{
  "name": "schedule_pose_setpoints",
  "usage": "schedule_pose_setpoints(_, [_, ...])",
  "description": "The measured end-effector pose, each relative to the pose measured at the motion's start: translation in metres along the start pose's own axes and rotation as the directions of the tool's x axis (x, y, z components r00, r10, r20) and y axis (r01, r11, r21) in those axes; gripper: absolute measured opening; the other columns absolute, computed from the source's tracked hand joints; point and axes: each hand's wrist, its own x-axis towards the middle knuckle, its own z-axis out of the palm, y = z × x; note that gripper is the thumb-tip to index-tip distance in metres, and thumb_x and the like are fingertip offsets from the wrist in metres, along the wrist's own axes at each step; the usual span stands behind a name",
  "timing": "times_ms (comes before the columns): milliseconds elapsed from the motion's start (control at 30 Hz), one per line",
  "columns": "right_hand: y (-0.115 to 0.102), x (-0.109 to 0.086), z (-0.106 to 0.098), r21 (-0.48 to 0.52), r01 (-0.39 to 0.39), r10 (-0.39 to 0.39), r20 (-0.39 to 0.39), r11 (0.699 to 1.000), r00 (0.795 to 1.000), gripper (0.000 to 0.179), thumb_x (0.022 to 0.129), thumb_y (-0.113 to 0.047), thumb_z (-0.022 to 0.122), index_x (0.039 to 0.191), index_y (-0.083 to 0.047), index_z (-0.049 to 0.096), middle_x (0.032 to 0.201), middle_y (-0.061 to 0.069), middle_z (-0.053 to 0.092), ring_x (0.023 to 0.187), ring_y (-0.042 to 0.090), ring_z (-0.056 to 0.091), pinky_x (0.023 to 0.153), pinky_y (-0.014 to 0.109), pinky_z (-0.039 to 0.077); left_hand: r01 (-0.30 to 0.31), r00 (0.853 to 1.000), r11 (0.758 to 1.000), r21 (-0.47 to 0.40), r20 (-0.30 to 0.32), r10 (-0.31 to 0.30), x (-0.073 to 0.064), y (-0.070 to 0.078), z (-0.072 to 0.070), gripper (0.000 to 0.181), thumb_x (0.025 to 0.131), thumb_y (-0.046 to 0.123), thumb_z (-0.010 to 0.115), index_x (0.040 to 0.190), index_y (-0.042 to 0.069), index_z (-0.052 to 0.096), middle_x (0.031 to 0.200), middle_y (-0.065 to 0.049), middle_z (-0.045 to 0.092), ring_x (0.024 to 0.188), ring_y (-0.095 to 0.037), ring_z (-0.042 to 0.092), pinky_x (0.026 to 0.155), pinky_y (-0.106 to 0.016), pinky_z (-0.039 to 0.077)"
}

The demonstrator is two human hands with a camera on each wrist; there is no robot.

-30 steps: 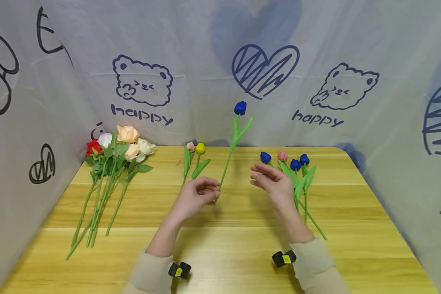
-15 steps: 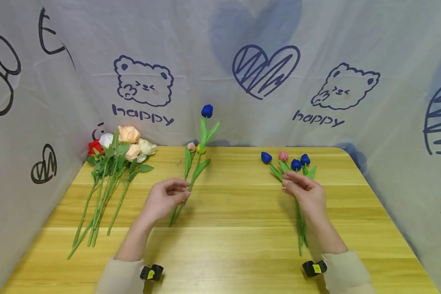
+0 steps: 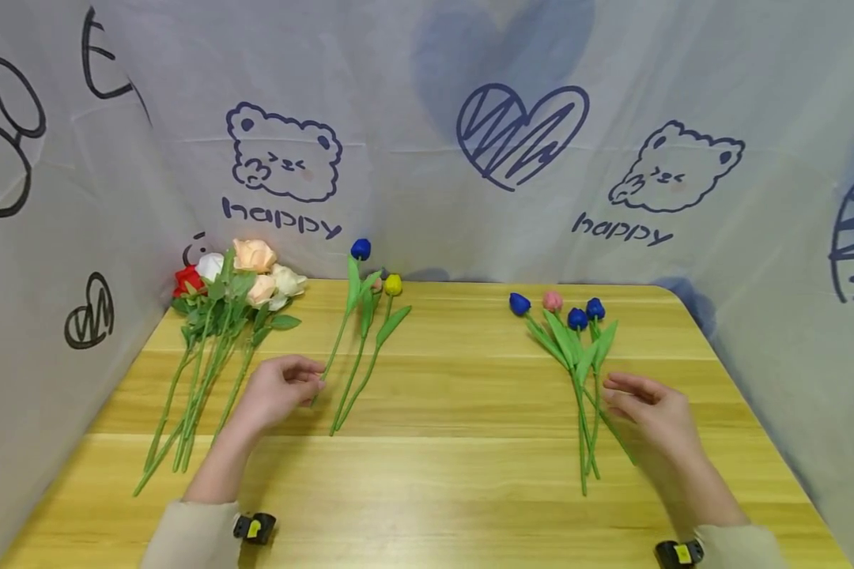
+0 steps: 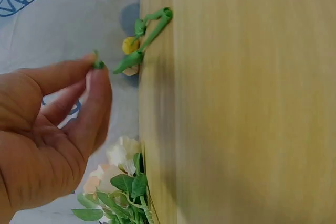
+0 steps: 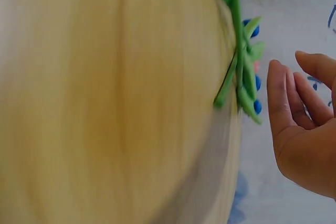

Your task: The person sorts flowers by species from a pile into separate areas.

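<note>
My left hand (image 3: 282, 389) pinches the lower stem of a blue tulip (image 3: 360, 250) between thumb and fingertips; in the left wrist view the stem's end pokes out at the fingertips. The tulip leans up and to the right, its leaves overlapping a pink tulip (image 3: 378, 284). Beside that lies a yellow tulip (image 3: 394, 285). On the right, my right hand (image 3: 653, 412) holds nothing, its fingers loosely bent, just right of a group of tulips on the table. That group has several blue tulips (image 3: 577, 319) and a pink one (image 3: 552, 301), their stems crossing.
A bunch of artificial roses (image 3: 255, 255) in red, white, peach and cream lies at the left of the wooden table (image 3: 427, 490), stems toward the front. White cloth (image 3: 413, 182) with drawn bears and hearts stands behind the table and along both sides.
My left hand has carried the blue tulip leftward and lowered it beside the pink and yellow ones. My right hand has moved right, passing over the right-hand tulips to their far side.
</note>
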Motion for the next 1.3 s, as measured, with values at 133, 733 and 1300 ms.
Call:
schedule_pose_setpoints(133, [0.005, -0.001, -0.009, -0.135, -0.001, 0.005, 0.023, 0.991, 1.0, 0.056, 0.101, -0.019, 0.072, 0.143, 0.011, 0.053, 0.117, -0.001, 0.076, 0.096, 0.007, 0.074, 0.084, 0.03, 0.063, 0.069, 0.998, 0.997, 0.037, 0.001, -0.069, 0.001, -0.005, -0.001, 0.026, 0.098, 0.004, 0.071, 0.121, -0.007, 0.069, 0.102, -0.019, 0.071, 0.077, -0.022, 0.068, 0.068, -0.037, 0.062])
schedule_pose_setpoints(733, [0.01, 0.002, -0.009, -0.23, -0.037, 0.054, 0.067, 0.972, 0.996, 0.053, 0.1, -0.018, 0.073, 0.141, 0.011, 0.056, 0.126, 0.019, 0.071, 0.093, 0.005, 0.073, 0.082, 0.027, 0.063, 0.154, 0.985, 0.986, 0.068, 0.069, -0.159, 0.011, -0.019, 0.008, 0.024, 0.096, 0.0, 0.071, 0.118, -0.009, 0.067, 0.1, -0.016, 0.07, 0.084, -0.021, 0.07, 0.073, -0.036, 0.064])
schedule_pose_setpoints(1300, [-0.001, 0.014, 0.005, -0.564, -0.031, 0.094, 0.084, 0.825, 0.992, 0.049, 0.097, -0.025, 0.075, 0.131, 0.008, 0.065, 0.111, 0.019, 0.074, 0.084, 0.022, 0.072, 0.066, 0.029, 0.061, 0.145, 0.984, 0.982, 0.124, 0.089, -0.156, 0.012, -0.014, 0.009, 0.024, 0.095, 0.002, 0.074, 0.115, -0.007, 0.068, 0.098, -0.016, 0.069, 0.084, -0.023, 0.069, 0.074, -0.036, 0.064])
